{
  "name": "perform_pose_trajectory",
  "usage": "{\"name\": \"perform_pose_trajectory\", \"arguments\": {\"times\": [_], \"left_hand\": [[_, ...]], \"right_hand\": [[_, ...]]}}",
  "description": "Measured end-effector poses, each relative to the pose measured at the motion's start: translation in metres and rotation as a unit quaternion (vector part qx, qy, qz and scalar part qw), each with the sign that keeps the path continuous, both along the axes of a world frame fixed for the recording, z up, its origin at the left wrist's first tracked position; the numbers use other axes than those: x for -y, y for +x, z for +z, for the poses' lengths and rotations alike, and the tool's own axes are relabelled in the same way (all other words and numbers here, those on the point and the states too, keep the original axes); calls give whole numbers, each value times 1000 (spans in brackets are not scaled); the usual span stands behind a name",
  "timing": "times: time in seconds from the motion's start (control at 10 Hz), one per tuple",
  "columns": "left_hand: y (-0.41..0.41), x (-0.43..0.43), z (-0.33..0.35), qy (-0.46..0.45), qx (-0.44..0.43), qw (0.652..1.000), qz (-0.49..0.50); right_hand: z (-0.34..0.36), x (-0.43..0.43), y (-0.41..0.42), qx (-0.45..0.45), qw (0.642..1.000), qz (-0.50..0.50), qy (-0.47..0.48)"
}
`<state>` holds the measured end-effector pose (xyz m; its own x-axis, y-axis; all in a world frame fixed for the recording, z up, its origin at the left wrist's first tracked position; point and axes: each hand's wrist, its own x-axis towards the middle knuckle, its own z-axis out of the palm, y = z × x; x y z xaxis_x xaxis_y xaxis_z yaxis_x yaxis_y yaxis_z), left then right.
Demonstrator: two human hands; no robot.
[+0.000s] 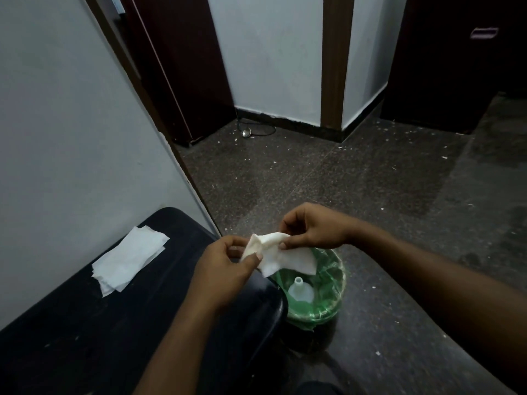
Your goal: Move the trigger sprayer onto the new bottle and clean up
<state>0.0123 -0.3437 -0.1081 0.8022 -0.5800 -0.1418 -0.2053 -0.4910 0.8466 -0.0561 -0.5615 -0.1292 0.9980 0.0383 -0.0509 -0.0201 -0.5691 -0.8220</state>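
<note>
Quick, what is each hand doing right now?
Left hand: closed, pinching one end of the white tissue.
Right hand: closed, pinching the tissue's other end, above the green-lined bin.

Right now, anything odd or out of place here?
Yes. White debris flecks litter the dark floor, and a loose cable trails by the wall. An empty white bottle lies in the green-lined bin, as expected for cleanup.

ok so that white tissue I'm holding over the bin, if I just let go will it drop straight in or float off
The tissue looks thin and limp, sagging between the left hand and right hand, so it would probably flutter rather than fall straight. It hangs partly over the green-lined bin, partly over the dark table edge, so it might miss.
</note>
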Motion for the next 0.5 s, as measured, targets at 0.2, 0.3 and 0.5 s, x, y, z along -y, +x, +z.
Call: {"name": "perform_pose_trajectory", "arguments": {"times": [0.2, 0.3, 0.5], "left_hand": [[7, -22, 11, 25, 8, 999, 37], [13, -39, 17, 25, 10, 999, 47], [20, -63, 19, 10, 6, 997, 78]], "right_hand": [[-60, 21, 10, -82, 957, -132, -246], [-79, 19, 20, -128, 937, -176, -273], [-98, 15, 40, -203, 912, -200, -295]]}}
